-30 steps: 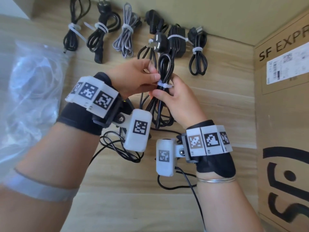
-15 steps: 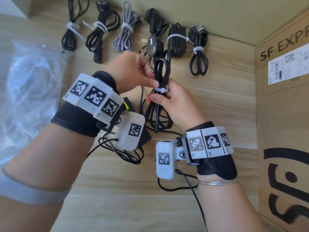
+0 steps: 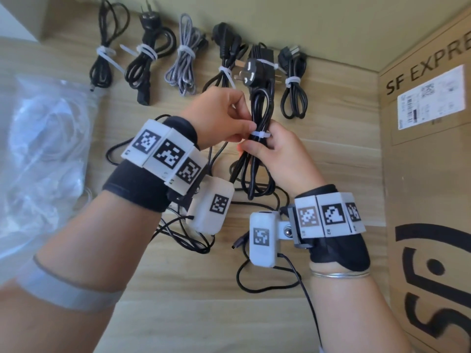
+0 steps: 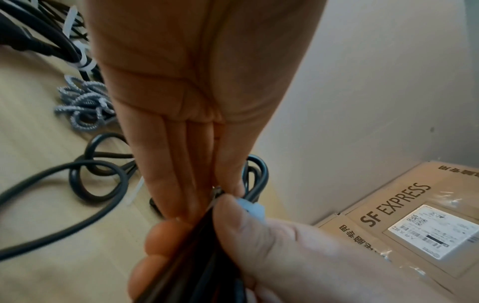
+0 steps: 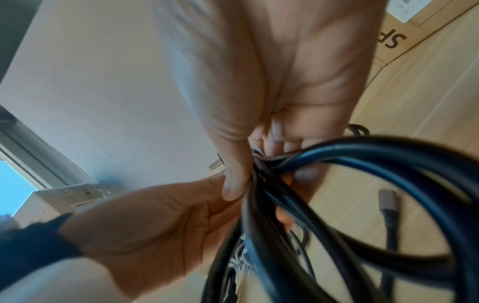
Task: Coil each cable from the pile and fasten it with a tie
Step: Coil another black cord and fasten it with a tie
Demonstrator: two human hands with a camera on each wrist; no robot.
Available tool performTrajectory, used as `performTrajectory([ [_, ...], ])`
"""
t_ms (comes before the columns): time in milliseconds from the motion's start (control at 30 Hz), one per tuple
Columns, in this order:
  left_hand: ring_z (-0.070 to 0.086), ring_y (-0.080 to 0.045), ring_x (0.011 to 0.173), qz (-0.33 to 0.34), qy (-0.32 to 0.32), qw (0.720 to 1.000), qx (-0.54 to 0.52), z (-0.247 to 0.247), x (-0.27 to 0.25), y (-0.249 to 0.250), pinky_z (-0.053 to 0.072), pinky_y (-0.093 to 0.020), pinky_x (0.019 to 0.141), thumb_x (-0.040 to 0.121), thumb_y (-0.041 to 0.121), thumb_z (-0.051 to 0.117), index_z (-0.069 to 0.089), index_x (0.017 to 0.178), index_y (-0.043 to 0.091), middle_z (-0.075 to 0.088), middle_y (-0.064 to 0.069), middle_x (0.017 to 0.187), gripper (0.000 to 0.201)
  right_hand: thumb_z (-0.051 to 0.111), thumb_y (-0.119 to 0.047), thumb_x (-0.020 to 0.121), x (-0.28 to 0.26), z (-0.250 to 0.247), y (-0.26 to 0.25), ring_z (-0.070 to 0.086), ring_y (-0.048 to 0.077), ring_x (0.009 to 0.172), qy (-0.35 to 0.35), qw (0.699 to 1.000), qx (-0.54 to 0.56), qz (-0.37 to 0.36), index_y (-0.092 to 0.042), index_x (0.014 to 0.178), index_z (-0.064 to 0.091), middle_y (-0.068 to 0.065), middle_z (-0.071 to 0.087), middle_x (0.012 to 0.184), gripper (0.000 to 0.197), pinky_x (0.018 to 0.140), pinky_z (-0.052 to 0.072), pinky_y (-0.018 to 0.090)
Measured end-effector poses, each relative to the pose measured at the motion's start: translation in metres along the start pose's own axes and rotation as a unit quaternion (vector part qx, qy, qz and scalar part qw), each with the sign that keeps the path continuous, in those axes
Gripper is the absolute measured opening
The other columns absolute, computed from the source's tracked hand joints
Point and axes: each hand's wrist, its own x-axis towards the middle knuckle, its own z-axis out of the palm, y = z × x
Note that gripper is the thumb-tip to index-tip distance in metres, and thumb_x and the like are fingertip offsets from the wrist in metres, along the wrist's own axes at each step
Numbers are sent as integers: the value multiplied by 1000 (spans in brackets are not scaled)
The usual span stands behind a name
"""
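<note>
Two hands hold coiled black cable point(image 3: 258, 138) upright, plug up: right grip point(image 3: 276, 155) clasps bundle, left grip point(image 3: 224, 118) apparently pinches white tie point(image 3: 260, 135).

We note bare table point(image 3: 193, 314) near us; tied bundles point(image 3: 183, 54) line the far wall, a cardboard box point(image 3: 428, 200) walls the right, a plastic bag point(image 3: 43, 149) blocks left, loose cables point(image 3: 183, 235) centre.

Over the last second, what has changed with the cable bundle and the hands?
The black cable bundle was lifted slightly, then came back down, and its plug swung up above the coil. The white tie stays wrapped round the bundle's middle. The left hand keeps pinching at the tie, and the right hand keeps its grip on the bundle. The six tied cables along the wall have not moved.
</note>
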Motion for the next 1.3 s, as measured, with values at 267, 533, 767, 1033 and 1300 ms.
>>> performTrajectory([
  [267,67,-24,84,18,-55,998,11,30,15,31,57,-41,80,86,15,63,47,75,18,68,-8,86,19,64,-29,86,-5,-41,5,63,19,100,36,999,-7,20,-21,110,57,0,68,105,26,94,47,44],
  [533,67,-18,84,32,-99,994,-22,61,39,64,58,-39,76,89,18,58,45,84,18,67,-2,85,14,57,-27,92,-6,-95,3,61,9,99,74,997,-16,18,-20,120,53,-10,64,101,29,93,47,33],
  [767,64,1,66,18,-110,993,-46,81,73,79,57,-20,60,91,16,55,46,101,19,65,11,89,13,51,-30,75,28,-126,10,63,20,99,73,996,-23,52,-27,114,51,1,65,109,38,93,48,46],
  [1033,61,-9,87,-15,-93,995,-21,90,113,72,56,-28,74,91,16,55,46,118,13,60,1,115,29,56,-14,87,74,-133,34,60,19,106,73,996,-33,39,-20,116,55,0,64,113,30,96,46,45],
  [1300,57,-25,112,-22,-66,997,20,96,131,62,45,-40,100,94,14,48,47,131,6,57,-11,126,37,54,-12,89,97,-125,44,61,26,106,86,994,-23,57,-13,111,58,7,67,110,22,95,47,46],
])
